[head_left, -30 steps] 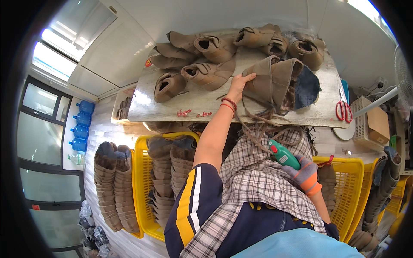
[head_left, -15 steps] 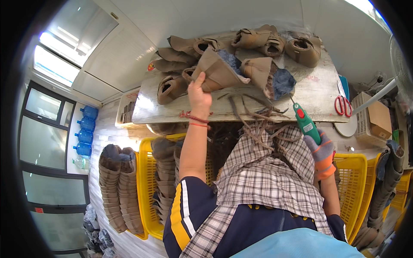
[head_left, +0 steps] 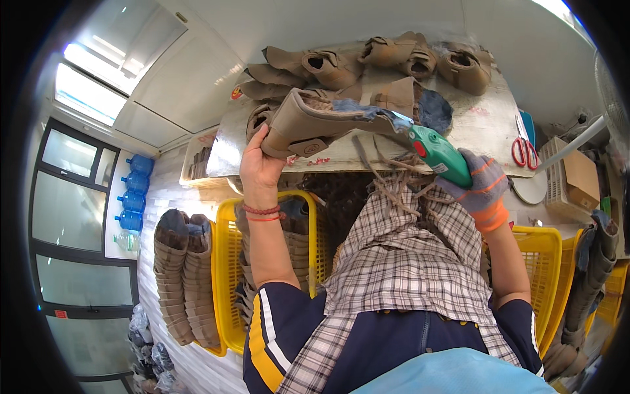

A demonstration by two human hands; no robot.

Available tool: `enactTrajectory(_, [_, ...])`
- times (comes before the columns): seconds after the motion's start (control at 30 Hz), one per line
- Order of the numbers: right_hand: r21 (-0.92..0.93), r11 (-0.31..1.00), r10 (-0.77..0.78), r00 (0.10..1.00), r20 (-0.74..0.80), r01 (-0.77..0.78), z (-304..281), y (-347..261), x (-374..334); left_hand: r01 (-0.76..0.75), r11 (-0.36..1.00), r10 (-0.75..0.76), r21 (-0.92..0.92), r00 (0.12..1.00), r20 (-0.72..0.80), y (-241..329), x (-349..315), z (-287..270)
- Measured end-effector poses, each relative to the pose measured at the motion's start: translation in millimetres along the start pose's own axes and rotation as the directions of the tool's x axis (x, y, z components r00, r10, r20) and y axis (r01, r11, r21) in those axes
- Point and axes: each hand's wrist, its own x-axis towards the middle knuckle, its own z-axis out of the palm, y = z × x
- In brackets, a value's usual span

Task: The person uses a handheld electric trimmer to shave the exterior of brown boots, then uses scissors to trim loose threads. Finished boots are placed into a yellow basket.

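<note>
Head view: brown boot (head_left: 295, 128) beside green power tool (head_left: 438, 156).
Upper centre, the left hand (head_left: 260, 161) grips the boot; right of centre, the gloved right hand (head_left: 478, 182) wraps the tool, its tip at the blue lining (head_left: 354, 106). Scissors (head_left: 520, 152) lie on the tabletop (head_left: 482, 141), upper right.

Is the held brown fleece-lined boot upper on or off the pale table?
Off: the bare left hand holds the boot upper raised over the table.
</note>
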Motion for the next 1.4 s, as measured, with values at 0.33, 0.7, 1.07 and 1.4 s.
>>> enactTrajectory(0.33, [-0.087, 0.982, -0.166, 0.986, -0.008, 0.165, -8.3, 15.8, -16.8, 0.279, 0.946, -0.27, -0.166, 0.96, 0.075, -30.8, 13.4, 3.9])
enactTrajectory(0.7, [-0.073, 0.98, -0.184, 0.983, -0.017, 0.183, -5.2, 24.5, -22.5, 0.374, 0.905, -0.354, -0.203, 0.926, 0.128, -41.8, 17.2, 0.8])
enactTrajectory(1.07, [0.018, 0.995, -0.092, 0.995, -0.036, 0.093, -2.3, 8.8, -13.2, 0.305, 0.927, -0.295, -0.22, 0.952, 0.077, -56.7, 13.8, 4.6])
enactTrajectory(1.4, [0.1, 0.992, -0.072, 0.996, -0.058, 0.077, -2.3, -10.0, 1.6, 0.092, 0.99, -0.068, -0.109, 0.975, 0.213, -78.1, -26.6, 36.2])
